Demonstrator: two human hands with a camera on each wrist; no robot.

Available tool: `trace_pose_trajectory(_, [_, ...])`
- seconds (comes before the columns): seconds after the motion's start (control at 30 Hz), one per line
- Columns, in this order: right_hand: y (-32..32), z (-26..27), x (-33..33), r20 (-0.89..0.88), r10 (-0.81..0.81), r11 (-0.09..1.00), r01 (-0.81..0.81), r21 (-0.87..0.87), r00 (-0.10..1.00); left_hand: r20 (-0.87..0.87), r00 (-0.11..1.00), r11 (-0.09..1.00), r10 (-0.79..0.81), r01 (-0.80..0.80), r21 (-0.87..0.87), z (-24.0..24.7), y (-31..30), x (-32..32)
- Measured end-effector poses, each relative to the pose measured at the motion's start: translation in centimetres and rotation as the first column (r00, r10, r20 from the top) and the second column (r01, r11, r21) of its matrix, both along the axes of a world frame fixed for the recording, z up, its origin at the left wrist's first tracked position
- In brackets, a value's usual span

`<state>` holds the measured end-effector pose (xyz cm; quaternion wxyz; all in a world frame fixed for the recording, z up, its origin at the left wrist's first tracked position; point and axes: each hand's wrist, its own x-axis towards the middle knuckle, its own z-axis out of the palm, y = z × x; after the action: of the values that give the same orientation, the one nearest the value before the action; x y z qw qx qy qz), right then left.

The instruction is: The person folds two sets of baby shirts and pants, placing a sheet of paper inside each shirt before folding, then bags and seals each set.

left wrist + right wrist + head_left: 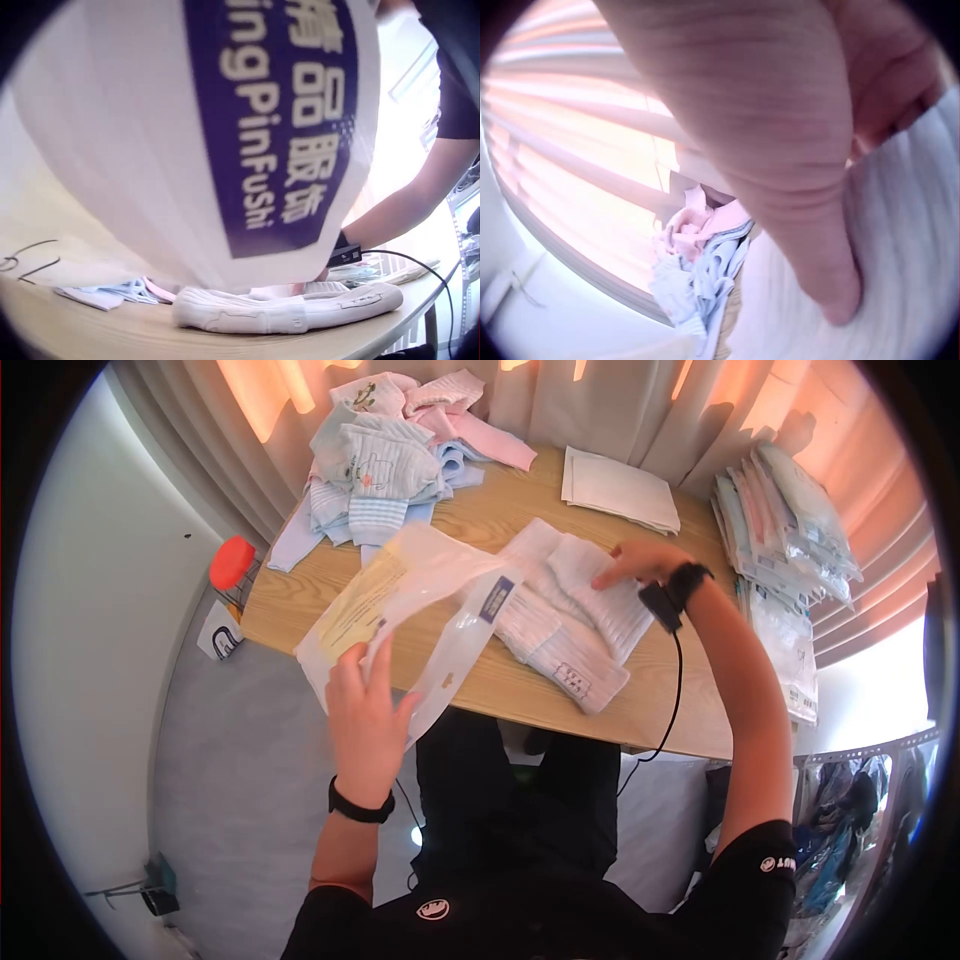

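Observation:
My left hand (365, 710) holds up a translucent plastic bag (468, 630) at the table's front left. Its fingers lie over the film, with the thumb apart on the right. The bag has a yellow panel and a dark blue label, whose white lettering fills much of the left wrist view. To its right lies a folded white ribbed garment (560, 645) with a small embroidered motif. My right hand (650, 560) grips the upper folded part (600, 595) at its far edge. In the right wrist view the thumb (829, 277) presses on the ribbed cloth, and the other fingers are partly hidden.
A loose heap of pink, blue and white clothes (385, 460) lies at the back left of the wooden table (480, 695). White sheets (620, 490) lie at the back. Bagged garments (785, 525) are stacked at the right. A black cable (680, 690) hangs from the right wrist.

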<state>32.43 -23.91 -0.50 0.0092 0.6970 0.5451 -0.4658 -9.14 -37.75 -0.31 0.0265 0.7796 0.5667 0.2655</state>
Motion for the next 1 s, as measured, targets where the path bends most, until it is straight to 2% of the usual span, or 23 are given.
trace_pose_trajectory(0.07, [-3.9, -0.8, 0.3, -0.084, -0.137, 0.98, 0.147, 0.131, 0.987, -0.017, 0.999, 0.999, -0.044, 0.044, 0.001, -0.4, 0.1, 1.3])
trace_pose_trajectory(0.17, [-8.8, -3.7, 1.3, -0.507, -0.181, 0.95, 0.283, 0.132, 0.843, -0.02, 0.993, 0.993, -0.118, 0.118, 0.022, -1.2, 0.3, 3.2])
trace_pose_trajectory(0.27, [-13.8, -4.1, 1.0, -0.552, -0.334, 0.903, 0.428, 0.046, 0.764, -0.026, 0.988, 0.988, -0.154, 0.155, 0.024, -1.9, 0.3, 5.0])
trace_pose_trajectory(0.3, [-15.5, -4.3, 0.7, -0.533, -0.364, 0.874, 0.478, 0.089, 0.764, -0.031, 0.987, 0.987, -0.16, 0.16, 0.019, -2.3, 0.2, 5.7])
trace_pose_trajectory(0.4, [-21.1, -5.1, 0.2, -0.629, -0.436, 0.818, 0.575, 0.021, 0.643, -0.055, 0.979, 0.98, -0.199, 0.2, 0.013, -3.5, 0.0, 7.7])
trace_pose_trajectory(0.53, [-28.6, -4.8, -1.5, -0.738, -0.561, 0.651, 0.75, -0.114, 0.375, -0.139, 0.959, 0.968, -0.246, 0.252, 0.02, -5.4, -0.2, 9.9])
trace_pose_trajectory(0.63, [-33.2, -6.5, -2.0, -0.808, -0.529, 0.532, 0.843, -0.077, 0.26, -0.117, 0.954, 0.96, -0.276, 0.279, 0.009, -5.4, -0.4, 11.2])
trace_pose_trajectory(0.73, [-36.0, -7.8, -3.1, -0.834, -0.513, 0.392, 0.92, -0.015, 0.205, -0.118, 0.946, 0.953, -0.303, 0.299, -0.045, -5.0, -0.6, 12.2])
trace_pose_trajectory(0.77, [-36.7, -8.4, -3.2, -0.84, -0.524, 0.361, 0.93, -0.066, 0.143, -0.124, 0.941, 0.949, -0.314, 0.311, -0.042, -5.0, -0.7, 12.6])
trace_pose_trajectory(0.87, [-37.7, -9.2, -4.1, -0.871, -0.489, 0.337, 0.932, -0.138, 0.048, -0.133, 0.926, 0.935, -0.352, 0.353, -0.016, -5.1, -1.1, 13.7])
trace_pose_trajectory(1.0, [-36.5, -8.3, -5.8, -0.875, -0.484, 0.347, 0.915, -0.207, -0.014, -0.113, 0.882, 0.886, -0.458, 0.464, 0.025, -4.5, -2.9, 15.0])
